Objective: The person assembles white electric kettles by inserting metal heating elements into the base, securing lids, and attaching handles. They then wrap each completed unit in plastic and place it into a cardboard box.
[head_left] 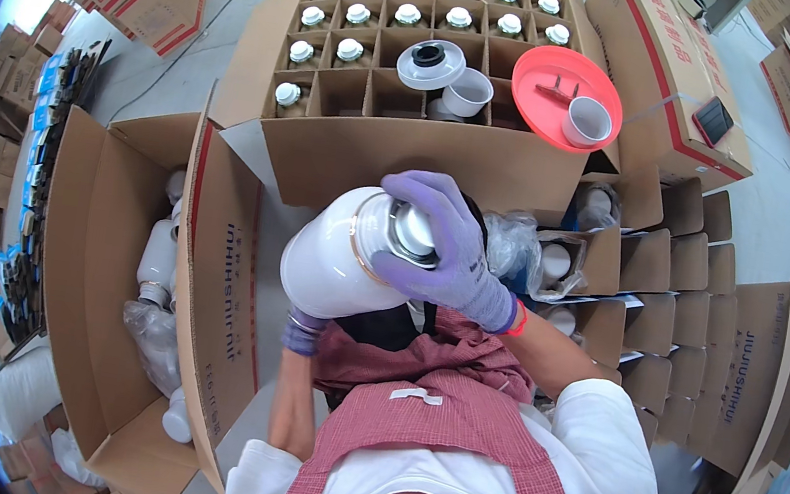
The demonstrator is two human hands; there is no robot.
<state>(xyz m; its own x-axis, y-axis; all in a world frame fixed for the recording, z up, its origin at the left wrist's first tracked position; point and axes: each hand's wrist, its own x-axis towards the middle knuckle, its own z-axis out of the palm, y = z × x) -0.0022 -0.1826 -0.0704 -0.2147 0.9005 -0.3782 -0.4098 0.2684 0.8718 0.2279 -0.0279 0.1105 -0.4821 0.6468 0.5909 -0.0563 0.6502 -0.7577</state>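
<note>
A glossy white vacuum flask leans toward the right in front of me, with a thin gold band around its shoulder. My right hand, in a purple glove, is closed around the silver cap at its top. Of my left hand, only the gloved wrist part shows beneath the flask; its fingers are hidden behind the body. Beyond the flask stands a divided carton with several white-capped bottles in its cells. On its dividers rest a round whitish lid with a black ring and a white cup.
A red plate on the carton's right corner holds another white cup and a small dark red item. An open carton with white flasks stands left; cardboard dividers fill a box at right. A phone lies on a closed carton.
</note>
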